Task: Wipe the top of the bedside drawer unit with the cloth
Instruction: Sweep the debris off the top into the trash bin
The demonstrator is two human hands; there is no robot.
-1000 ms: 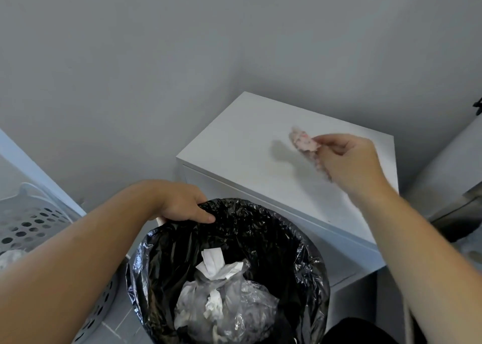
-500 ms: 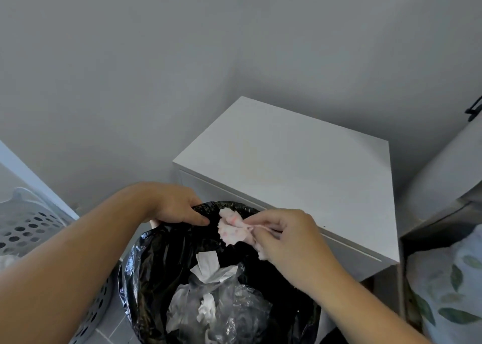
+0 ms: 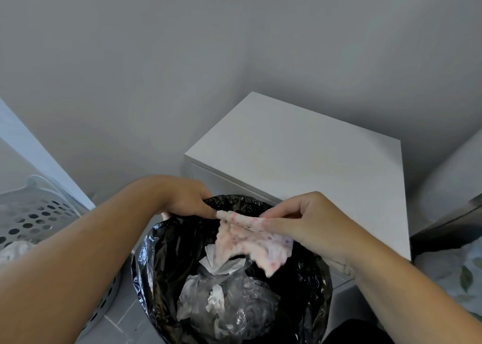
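Note:
The white bedside drawer unit [image 3: 307, 161] stands in the corner, its top bare. A pale pink speckled cloth [image 3: 250, 242] hangs spread over the open black-lined bin [image 3: 161, 260] in front of the unit. My right hand [image 3: 313, 226] pinches the cloth's right upper edge. My left hand [image 3: 187, 200] grips the bin's rim and bag, and its fingertips touch the cloth's left corner.
Crumpled tissue and clear plastic [image 3: 224, 291] lie in the bin. A white perforated laundry basket [image 3: 31, 221] stands at the left on the tiled floor. At the right are a bed edge [image 3: 453, 213] and leaf-print bedding [image 3: 459, 278]. Grey walls close the corner.
My right hand carried the cloth off the drawer top and down over the bin. The cloth is now spread open between both hands. My left hand stayed on the bin rim.

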